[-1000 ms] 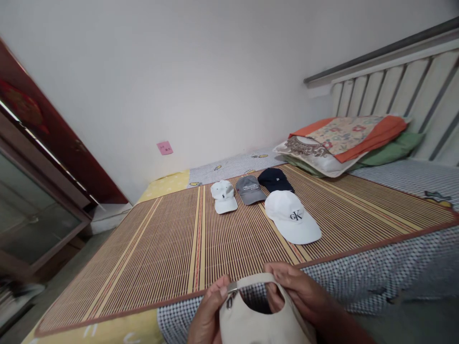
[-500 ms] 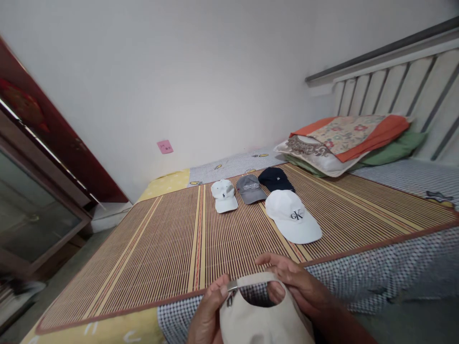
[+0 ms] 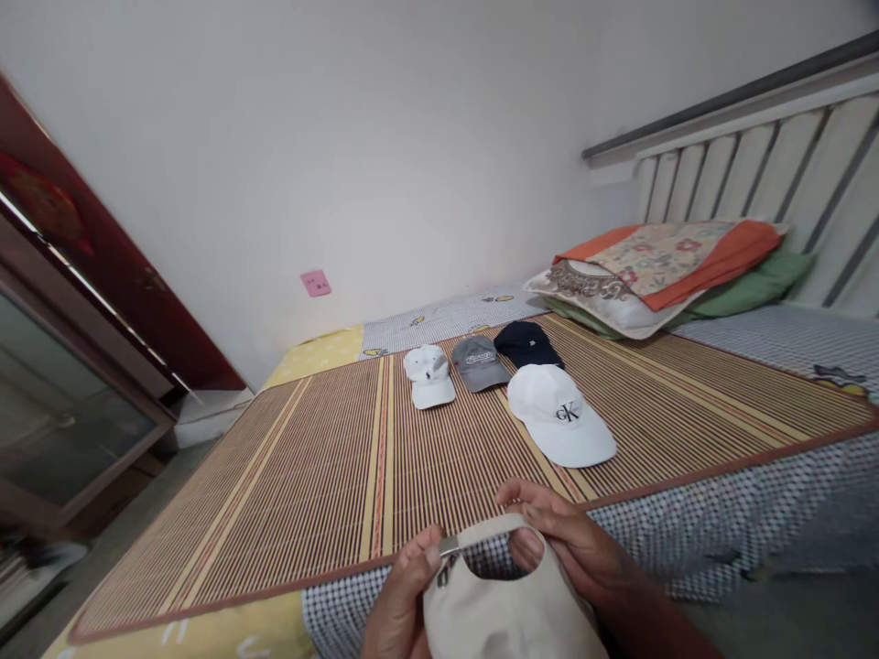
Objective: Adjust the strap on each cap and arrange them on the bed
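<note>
A beige cap (image 3: 504, 613) is at the bottom of the view, its back opening turned up. My left hand (image 3: 402, 599) pinches the strap by its metal buckle (image 3: 448, 546). My right hand (image 3: 573, 549) grips the strap's other end, thumb inside the opening. Farther off, on a striped bamboo mat (image 3: 330, 467), lie a white cap with black letters (image 3: 559, 416), a small white cap (image 3: 428, 373), a grey cap (image 3: 478, 361) and a dark navy cap (image 3: 526, 343).
The mat covers a bed with a checked sheet (image 3: 721, 522). Stacked pillows (image 3: 659, 270) rest against a slatted headboard (image 3: 762, 165) at the right. A dark red cabinet with glass (image 3: 61, 366) stands at the left. A pink note (image 3: 315, 283) sticks on the wall.
My right hand's fingers have shifted slightly along the strap of the beige cap; the cap has stayed in nearly the same place. The caps on the mat have not moved.
</note>
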A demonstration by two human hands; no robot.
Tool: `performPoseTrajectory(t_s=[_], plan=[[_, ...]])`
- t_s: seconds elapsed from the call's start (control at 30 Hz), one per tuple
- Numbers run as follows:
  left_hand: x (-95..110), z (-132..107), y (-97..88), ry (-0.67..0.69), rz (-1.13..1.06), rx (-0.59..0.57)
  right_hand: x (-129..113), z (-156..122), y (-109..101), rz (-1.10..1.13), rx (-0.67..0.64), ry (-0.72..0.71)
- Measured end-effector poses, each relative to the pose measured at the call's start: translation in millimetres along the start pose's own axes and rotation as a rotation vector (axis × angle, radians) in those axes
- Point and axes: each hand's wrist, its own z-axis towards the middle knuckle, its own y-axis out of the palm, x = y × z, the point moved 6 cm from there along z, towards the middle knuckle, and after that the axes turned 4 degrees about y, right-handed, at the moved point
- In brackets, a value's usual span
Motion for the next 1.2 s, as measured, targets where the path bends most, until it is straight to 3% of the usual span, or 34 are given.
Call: performPoseTrajectory(t_s=[0.1, 0.27, 0.5, 0.67, 0.93, 1.2], plan=[[-1.4, 3.5, -2.5, 0.005, -0.011, -0.004, 0.5, 0.5, -1.2, 0.01, 0.015, 0.0], [3.8, -7.2, 8.2, -0.007, -0.023, -0.029, 0.2, -0.2, -1.0, 0.032, 0.01, 0.0], [1.9, -6.2, 19.8, -0.026, -0.067, -0.181, 1.8, 0.4, -5.7, 0.023, 0.015, 0.013], [6.0, -13.5, 21.3, -0.037, 0.018, -0.121, -0.2, 1.1, -4.1, 0.01, 0.003, -0.005], [6.0, -14.6, 24.7, -0.038, 0.005, -0.167, 1.7, 1.4, -7.7, 0.014, -0.009, -0.008], [6.0, -14.8, 37.9, -0.057, 0.001, -0.389, 3.9, 1.0, -12.8, 0.02, -0.005, -0.003]])
